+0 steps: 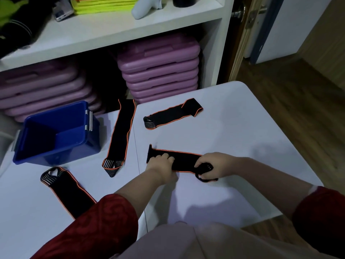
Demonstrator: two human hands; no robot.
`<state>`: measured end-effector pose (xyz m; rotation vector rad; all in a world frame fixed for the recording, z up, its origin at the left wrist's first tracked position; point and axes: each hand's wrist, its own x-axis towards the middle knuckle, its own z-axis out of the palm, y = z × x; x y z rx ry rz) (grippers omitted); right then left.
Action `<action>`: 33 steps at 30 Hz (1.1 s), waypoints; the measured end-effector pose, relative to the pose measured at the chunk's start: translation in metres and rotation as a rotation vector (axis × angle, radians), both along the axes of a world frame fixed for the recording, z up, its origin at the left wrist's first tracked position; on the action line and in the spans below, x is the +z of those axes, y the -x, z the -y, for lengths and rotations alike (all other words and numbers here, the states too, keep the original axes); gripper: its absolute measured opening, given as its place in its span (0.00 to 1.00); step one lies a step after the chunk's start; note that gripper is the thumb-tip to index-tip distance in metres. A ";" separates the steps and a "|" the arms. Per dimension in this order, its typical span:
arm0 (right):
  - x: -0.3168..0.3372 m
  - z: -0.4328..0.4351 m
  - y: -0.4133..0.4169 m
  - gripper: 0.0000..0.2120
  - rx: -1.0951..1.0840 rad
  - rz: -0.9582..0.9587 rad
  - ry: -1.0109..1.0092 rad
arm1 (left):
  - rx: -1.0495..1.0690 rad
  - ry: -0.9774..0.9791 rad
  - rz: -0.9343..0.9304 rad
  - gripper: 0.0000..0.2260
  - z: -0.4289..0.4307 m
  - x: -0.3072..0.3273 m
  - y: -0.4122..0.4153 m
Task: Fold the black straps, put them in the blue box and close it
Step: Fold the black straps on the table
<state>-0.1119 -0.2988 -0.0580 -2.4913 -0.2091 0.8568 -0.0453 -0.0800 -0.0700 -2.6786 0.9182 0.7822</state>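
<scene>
Several black straps with orange edging lie on the white table (233, 131). My left hand (161, 162) presses on the near strap (183, 160) at its middle, while my right hand (212, 165) grips that strap's right end, which is bunched and curled. A long strap (121, 135) lies lengthwise beside the open blue box (56, 133), which stands at the left with nothing visible inside. Another strap (173, 114) lies farther back. A fourth strap (65, 189) at the near left runs under my left sleeve.
A white shelf unit (115, 32) stands behind the table, with stacked purple cases (160, 70) below and assorted items above. The table's right edge gives onto wooden floor (291, 109), and a door (248, 25) stands at the back right.
</scene>
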 end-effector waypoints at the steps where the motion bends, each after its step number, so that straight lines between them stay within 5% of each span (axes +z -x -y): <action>1: -0.002 -0.001 0.001 0.16 -0.016 0.000 -0.004 | 0.019 -0.009 -0.014 0.22 0.003 0.002 0.002; 10: -0.026 -0.004 0.004 0.22 -0.035 0.062 0.105 | -0.054 0.065 0.037 0.27 -0.032 -0.018 0.008; 18: -0.033 0.007 0.000 0.09 -0.011 0.133 0.129 | 0.035 0.185 0.003 0.28 -0.065 -0.034 0.008; 24: -0.018 0.036 -0.005 0.06 -0.255 0.239 0.126 | 0.120 0.188 -0.005 0.29 -0.080 -0.034 0.001; 30: -0.012 0.045 -0.005 0.15 -0.420 0.253 0.348 | 0.213 0.177 0.008 0.28 -0.089 -0.029 -0.001; 33: -0.007 0.019 -0.007 0.21 -0.344 0.390 0.273 | 0.223 0.155 0.019 0.28 -0.086 -0.024 0.001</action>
